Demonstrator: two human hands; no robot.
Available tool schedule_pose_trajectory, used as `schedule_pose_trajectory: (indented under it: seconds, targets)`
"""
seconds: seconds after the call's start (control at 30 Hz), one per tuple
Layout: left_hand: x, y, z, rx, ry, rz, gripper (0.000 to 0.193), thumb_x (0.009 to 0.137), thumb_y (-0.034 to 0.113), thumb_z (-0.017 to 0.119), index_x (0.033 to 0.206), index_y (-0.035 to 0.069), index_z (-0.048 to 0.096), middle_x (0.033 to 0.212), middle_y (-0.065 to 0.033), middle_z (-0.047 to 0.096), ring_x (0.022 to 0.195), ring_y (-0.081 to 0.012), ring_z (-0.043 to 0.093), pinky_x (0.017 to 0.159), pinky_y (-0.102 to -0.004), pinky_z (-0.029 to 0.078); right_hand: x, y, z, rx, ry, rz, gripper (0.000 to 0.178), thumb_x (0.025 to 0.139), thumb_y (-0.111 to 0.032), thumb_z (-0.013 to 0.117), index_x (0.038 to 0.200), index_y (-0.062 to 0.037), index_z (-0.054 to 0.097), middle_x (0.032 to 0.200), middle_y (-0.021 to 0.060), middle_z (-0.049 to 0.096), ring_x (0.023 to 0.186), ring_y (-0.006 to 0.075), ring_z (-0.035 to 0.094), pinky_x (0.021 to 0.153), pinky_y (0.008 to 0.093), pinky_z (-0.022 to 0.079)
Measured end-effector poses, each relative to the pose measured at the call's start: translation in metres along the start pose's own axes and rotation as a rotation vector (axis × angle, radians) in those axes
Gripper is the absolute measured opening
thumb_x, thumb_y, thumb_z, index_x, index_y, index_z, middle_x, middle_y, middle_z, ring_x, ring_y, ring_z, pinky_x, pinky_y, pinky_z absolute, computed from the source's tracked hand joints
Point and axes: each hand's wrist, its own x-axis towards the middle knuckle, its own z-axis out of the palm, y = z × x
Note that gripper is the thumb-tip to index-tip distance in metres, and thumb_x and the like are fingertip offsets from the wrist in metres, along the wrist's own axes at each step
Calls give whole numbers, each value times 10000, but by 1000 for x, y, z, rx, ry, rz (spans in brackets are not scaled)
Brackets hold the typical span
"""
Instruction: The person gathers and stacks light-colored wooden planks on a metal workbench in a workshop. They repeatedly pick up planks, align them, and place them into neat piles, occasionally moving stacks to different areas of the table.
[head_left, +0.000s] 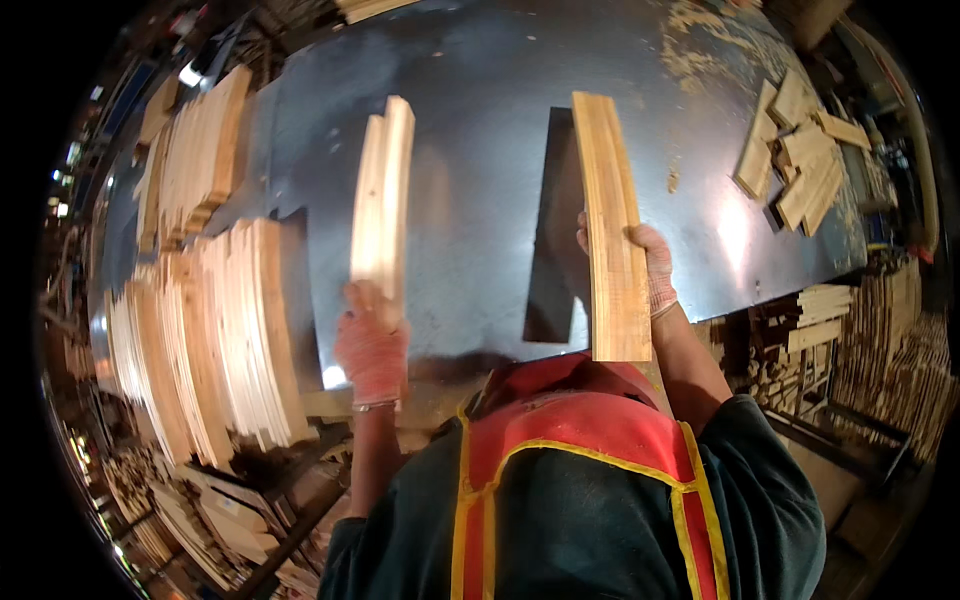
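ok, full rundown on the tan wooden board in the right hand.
Long, narrow tan wooden board with lengthwise bands; one piece or several, unclear. The right hand, in a pinkish knit glove, grips it across its width. It points away, far end slightly leftward, over the smooth dark table. Its square near end overlaps the red apron in view.

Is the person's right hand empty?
No, the gloved right hand grips a long wooden piece by its sides.
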Motion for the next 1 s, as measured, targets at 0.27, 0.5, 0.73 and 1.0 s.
schedule_pose_trajectory:
  seconds: [0.27,0.5,0.73,1.0]
  targets:
    - [-5,-85,34,-171,-108,100,1128,812,418,831,1672,83,182,1427,-270,541,1235,-423,625,1040,-471,535,41,131,28,-506,68,203,768,861,-84,758,1555,-32,436,1314,121,665,1147,272,699,966,446,618]
    - [-3,-120,43,-438,-146,120,1174,761,574,840,1645,92,236,1396,-226,551,1244,-424,609,1036,-497,526,84,234,87,-945,-250,506,739,945,-178,659,1622,-55,390,1467,105,560,1253,145,540,1030,318,488]
    - [1,-115,25,-309,-155,29,1074,721,405,873,1614,172,322,1451,-206,511,1269,-400,597,1041,-506,507,103,270,72,-575,137,430,506,1003,-350,692,1422,-82,599,1337,69,671,1086,165,654,816,257,508]
    - [3,-205,67,-1614,-242,-206,627,914,65,688,1523,19,542,1434,-121,637,1268,-220,608,1077,-341,490,98,315,128,-628,-13,367,520,998,-230,680,1464,-59,524,1426,80,593,1274,216,565,1105,365,461]
